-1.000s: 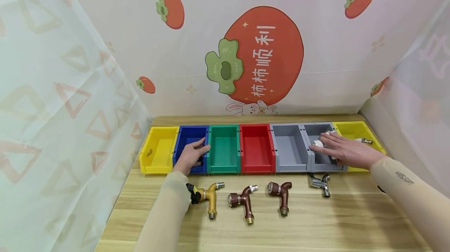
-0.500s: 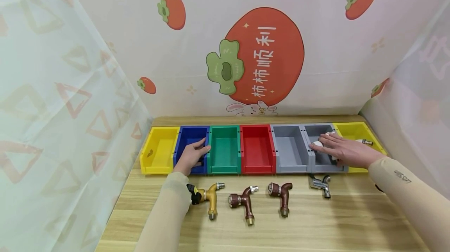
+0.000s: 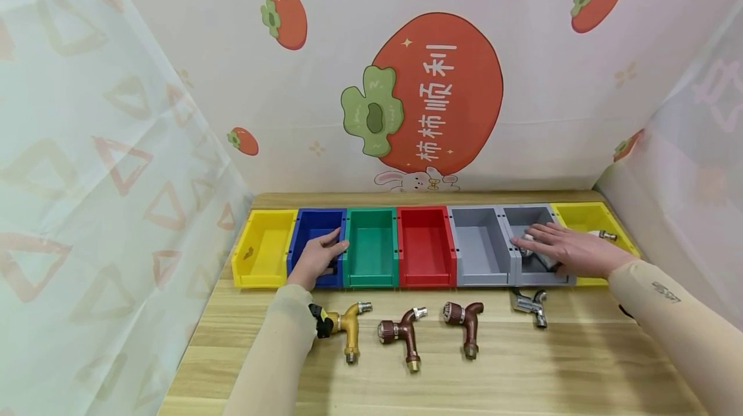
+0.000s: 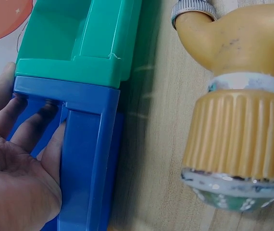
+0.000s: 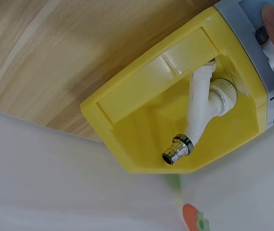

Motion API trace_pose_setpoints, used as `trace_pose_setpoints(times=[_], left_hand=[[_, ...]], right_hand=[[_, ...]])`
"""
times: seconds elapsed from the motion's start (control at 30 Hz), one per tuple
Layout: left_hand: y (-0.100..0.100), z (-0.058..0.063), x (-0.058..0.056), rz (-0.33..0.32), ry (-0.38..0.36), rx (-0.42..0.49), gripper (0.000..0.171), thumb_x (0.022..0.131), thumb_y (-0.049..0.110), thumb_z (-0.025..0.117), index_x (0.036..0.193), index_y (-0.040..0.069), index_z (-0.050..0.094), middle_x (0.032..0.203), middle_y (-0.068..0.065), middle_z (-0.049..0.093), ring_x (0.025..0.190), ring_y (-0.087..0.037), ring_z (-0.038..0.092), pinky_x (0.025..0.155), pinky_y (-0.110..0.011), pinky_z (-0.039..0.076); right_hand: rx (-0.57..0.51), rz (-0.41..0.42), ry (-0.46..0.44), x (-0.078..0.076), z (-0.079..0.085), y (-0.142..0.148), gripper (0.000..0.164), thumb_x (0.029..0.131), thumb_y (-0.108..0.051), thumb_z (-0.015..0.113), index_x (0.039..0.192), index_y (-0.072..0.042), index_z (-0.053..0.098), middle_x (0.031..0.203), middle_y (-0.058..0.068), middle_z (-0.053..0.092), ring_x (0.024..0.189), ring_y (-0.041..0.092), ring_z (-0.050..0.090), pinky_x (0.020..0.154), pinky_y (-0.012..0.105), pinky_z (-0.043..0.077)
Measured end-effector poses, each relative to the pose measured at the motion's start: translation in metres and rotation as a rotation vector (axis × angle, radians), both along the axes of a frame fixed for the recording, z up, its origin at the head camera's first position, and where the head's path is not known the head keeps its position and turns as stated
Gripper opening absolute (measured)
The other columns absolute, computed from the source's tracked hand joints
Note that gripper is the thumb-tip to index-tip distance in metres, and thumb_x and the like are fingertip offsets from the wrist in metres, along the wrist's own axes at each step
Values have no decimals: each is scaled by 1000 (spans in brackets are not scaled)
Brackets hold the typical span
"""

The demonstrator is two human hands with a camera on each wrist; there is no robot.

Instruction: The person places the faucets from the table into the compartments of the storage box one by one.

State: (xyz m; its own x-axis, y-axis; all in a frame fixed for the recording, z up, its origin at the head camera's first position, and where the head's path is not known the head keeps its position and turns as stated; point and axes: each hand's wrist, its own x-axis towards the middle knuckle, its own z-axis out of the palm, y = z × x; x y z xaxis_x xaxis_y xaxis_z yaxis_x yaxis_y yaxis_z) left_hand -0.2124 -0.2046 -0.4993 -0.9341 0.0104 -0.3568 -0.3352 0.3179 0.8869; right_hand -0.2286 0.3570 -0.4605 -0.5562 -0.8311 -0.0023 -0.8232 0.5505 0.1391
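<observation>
My left hand (image 3: 316,258) is at the blue bin (image 4: 91,101); its thumb lies over the rim beside the green bin (image 4: 69,70) and its fingers are inside, gripping that wall. My right hand (image 3: 560,248) spreads over the right-hand grey bin (image 3: 571,278) with fairly straight fingers. Beneath it, a white faucet (image 3: 542,261) lies low in this bin, partly hidden by the hand. In the right wrist view, the thumb overlaps that faucet's white body (image 5: 273,53) near its dark end. Another white faucet (image 5: 199,103) rests in the right-hand yellow bin (image 5: 142,96).
A left yellow bin (image 3: 264,248), a red bin (image 3: 425,242) and another grey bin (image 3: 478,242) complete the row. In front lie a gold faucet (image 3: 349,329), two dark red faucets (image 3: 406,335) and a chrome faucet (image 3: 529,303). A printed cloth (image 3: 313,93) hangs behind.
The white faucet under my right hand has dropped lower into the grey bin, away from the fingers. My left hand has stayed at the blue bin.
</observation>
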Motion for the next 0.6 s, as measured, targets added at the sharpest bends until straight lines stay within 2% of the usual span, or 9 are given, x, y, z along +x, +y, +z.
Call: trace_pose_setpoints(times=[0.1,0.27,0.4,0.43,0.5,0.6], left_hand=[[0,-1,0,-3,6,2,62,103,37,63,159,31,39,162,-7,40,143,-34,45,107,-59,47],[0,-2,-1,-1,15,7,61,103,35,63,159,30,39,161,-8,41,143,-34,45,106,-59,48],[0,-2,-1,-2,18,5,61,103,34,63,159,30,39,161,-8,41,143,-35,45,106,-59,48],[0,-2,-1,-2,18,5,61,103,34,63,159,30,39,161,-8,41,143,-35,45,106,-59,48],[0,-1,-1,-1,18,3,61,103,35,63,159,31,39,161,-7,42,142,-34,46,106,-58,48],[0,-1,-1,-5,22,3,61,103,36,64,159,31,39,161,-7,41,143,-34,46,106,-59,48]], right_hand=[[-5,-9,1,1,-1,0,114,61,-15,99,158,-19,40,147,22,55,131,44,55,94,54,56],[-31,6,44,3,-1,1,112,59,-32,98,156,-14,43,147,20,55,132,43,54,101,58,50],[-68,-6,76,6,-2,3,109,63,-38,95,156,-16,44,147,18,56,132,42,54,105,58,47],[-76,-12,82,6,-2,4,108,64,-39,94,156,-16,44,148,17,56,132,42,54,111,55,43],[-101,-12,89,8,-3,4,106,66,-39,94,156,-17,44,148,17,55,133,41,53,123,45,28],[-127,-41,85,16,-4,3,101,69,-40,93,156,-19,45,150,17,53,133,42,53,127,36,13]])
